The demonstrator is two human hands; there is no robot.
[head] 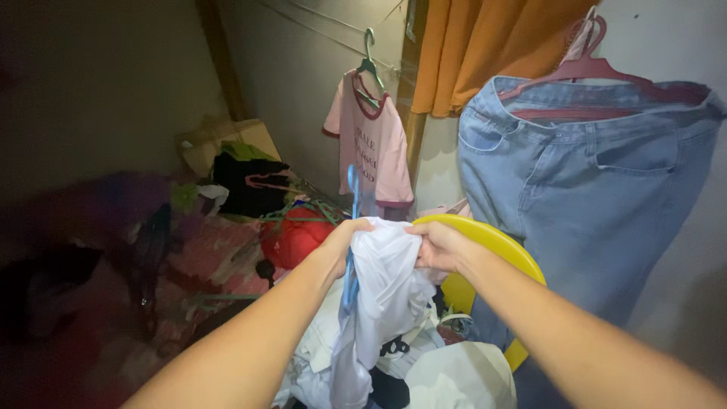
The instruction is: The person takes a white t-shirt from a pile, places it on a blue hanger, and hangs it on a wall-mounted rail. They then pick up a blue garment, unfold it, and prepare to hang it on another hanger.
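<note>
My left hand (342,236) and my right hand (439,247) both grip the top of a white garment (386,291) that hangs down between them. A blue plastic hanger (352,198) sticks up by my left hand, its hook above the cloth and one arm running down behind the garment. The two hands are close together, about a hand's width apart, over a pile of white and dark laundry (424,371).
A yellow plastic basin (500,246) stands behind my right hand. Blue jeans (591,189) hang on a pink hanger at the right, a pink T-shirt (371,144) on a green hanger on the wall, and an orange cloth (492,45) above. Clothes and hangers clutter the dark floor at left.
</note>
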